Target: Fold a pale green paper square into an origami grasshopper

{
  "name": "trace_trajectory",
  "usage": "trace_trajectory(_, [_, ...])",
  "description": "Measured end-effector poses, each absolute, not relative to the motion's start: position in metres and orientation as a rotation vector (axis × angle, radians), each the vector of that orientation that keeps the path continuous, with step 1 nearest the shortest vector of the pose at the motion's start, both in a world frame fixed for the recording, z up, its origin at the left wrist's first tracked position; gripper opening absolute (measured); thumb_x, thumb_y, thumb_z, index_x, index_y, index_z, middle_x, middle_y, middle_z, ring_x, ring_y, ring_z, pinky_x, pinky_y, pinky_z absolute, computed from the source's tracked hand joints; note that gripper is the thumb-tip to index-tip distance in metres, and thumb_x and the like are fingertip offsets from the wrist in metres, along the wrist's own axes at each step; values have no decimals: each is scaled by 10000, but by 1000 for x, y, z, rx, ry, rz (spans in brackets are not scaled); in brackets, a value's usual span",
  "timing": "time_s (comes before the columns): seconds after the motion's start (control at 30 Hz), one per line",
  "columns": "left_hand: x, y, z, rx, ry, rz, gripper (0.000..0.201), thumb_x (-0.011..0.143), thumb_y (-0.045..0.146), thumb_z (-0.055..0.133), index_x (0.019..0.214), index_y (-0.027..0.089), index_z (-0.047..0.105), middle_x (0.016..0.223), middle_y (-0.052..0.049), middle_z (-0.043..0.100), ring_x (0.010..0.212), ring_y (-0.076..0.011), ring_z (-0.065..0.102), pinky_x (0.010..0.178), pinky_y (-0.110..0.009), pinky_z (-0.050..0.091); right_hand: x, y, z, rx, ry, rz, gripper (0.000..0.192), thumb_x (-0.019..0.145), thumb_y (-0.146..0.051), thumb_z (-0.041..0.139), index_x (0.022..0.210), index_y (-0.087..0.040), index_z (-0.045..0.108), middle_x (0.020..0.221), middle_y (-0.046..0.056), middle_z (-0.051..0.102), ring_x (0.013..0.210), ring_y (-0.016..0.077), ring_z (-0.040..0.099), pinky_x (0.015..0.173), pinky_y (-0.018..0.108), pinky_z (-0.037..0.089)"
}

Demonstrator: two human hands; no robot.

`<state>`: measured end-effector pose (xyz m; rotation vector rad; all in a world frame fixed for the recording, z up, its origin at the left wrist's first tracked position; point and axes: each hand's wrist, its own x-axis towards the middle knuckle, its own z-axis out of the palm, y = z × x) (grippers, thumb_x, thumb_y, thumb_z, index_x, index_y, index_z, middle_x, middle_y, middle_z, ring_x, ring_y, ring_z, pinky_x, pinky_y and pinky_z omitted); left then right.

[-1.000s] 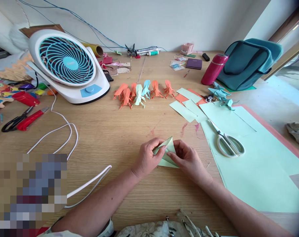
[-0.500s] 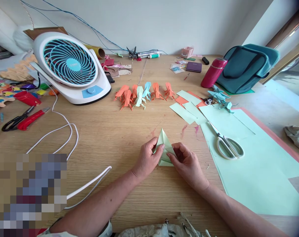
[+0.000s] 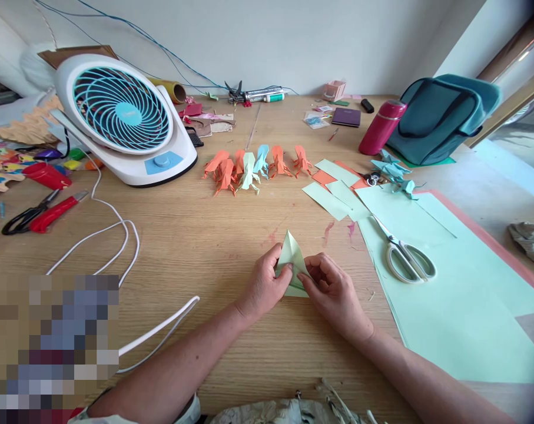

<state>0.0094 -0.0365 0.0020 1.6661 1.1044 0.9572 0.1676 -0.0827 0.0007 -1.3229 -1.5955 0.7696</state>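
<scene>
A pale green folded paper piece [image 3: 292,254] stands point-up on the wooden table [image 3: 196,235], pinched between both my hands. My left hand [image 3: 263,287] grips its left edge with thumb and fingers. My right hand [image 3: 335,291] holds its lower right side, fingertips pressed into the fold. Beyond them lies a row of finished origami figures [image 3: 253,165], mostly orange, with one green and one blue.
White-handled scissors [image 3: 405,259] lie on large green paper sheets [image 3: 452,294] at right. Cut paper pieces [image 3: 337,188], a red bottle [image 3: 381,126] and a teal bag [image 3: 443,115] sit behind. A white fan [image 3: 120,115], its cord [image 3: 116,235] and red-black scissors [image 3: 37,213] occupy the left.
The green paper's flap has been raised from lying low to standing point-up, and my fingers have shifted lower on its base.
</scene>
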Motion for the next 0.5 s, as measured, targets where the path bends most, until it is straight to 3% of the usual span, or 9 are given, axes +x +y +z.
trace_trajectory(0.13, [9, -37, 5, 1643, 1073, 949, 155, 792, 67, 488, 877, 179, 554, 776, 23, 569, 696, -116, 523, 645, -217, 408, 168, -86, 1, -1269, -1600, 883, 63, 930, -234, 606, 989, -231, 585, 893, 8, 543, 693, 129, 490, 603, 262, 421])
trace_trajectory(0.3, [7, -36, 6, 1624, 1008, 969, 174, 825, 82, 527, 949, 186, 590, 837, 18, 607, 750, -116, 564, 701, -211, 451, 172, -87, 7, -1202, -1648, 964, 188, 971, -356, 569, 1100, -225, 610, 956, 35, 565, 778, 155, 524, 686, 293, 437])
trace_trajectory(0.43, [7, -35, 3, 1595, 991, 995, 146, 847, 112, 547, 964, 188, 593, 839, 14, 619, 760, -119, 586, 710, -210, 464, 176, -82, 13, -1177, -1601, 1026, 259, 1026, -395, 450, 1028, -221, 641, 973, 45, 602, 921, 180, 561, 827, 312, 427])
trace_trajectory(0.5, [7, -34, 2, 1591, 990, 999, 144, 860, 128, 552, 983, 186, 597, 854, 7, 629, 771, -122, 591, 716, -212, 465, 177, -80, 13, -1201, -1530, 1111, 275, 1021, -411, 458, 986, -218, 651, 937, 37, 612, 874, 172, 559, 790, 306, 424])
